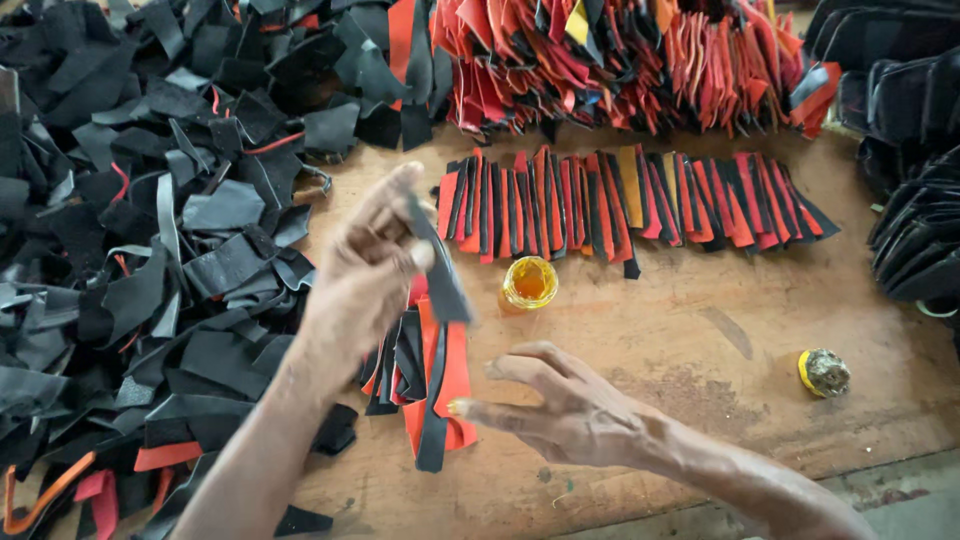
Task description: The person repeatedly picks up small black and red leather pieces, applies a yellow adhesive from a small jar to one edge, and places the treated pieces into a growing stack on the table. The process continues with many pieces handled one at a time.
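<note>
**A:** Head view, item one: what do you log for the hands?

**B:** I log the left hand [365, 275] raised above the wooden table [700, 330], blurred, its fingers pinched on a dark leather strip [440, 270] that hangs down from the fingertips. The right hand [560, 405] hovers low over the table with fingers spread and slightly curled, holding nothing that I can see; the tip of its forefinger looks stained yellow.

**A:** Item two: what lies under them?

**B:** A small fanned stack of red and black pieces [430, 385] lies on the table, just beside the right fingertips and below the held strip. I cannot tell whether the fingertips touch it.

**A:** Item three: surroundings?

**B:** I list a small open pot of yellow glue [528, 283] near the stack, toward the far side. Behind it, a laid-out row of red and black strips [620, 205], overlapping edge to edge. Behind that, a heap of red pieces [620, 60]. On the left, a large pile of black offcuts [130, 220]. On the right edge, stacked black pieces [915, 230]. Well apart, near the right, a yellow lid with a crusted lump [823, 372].
</note>
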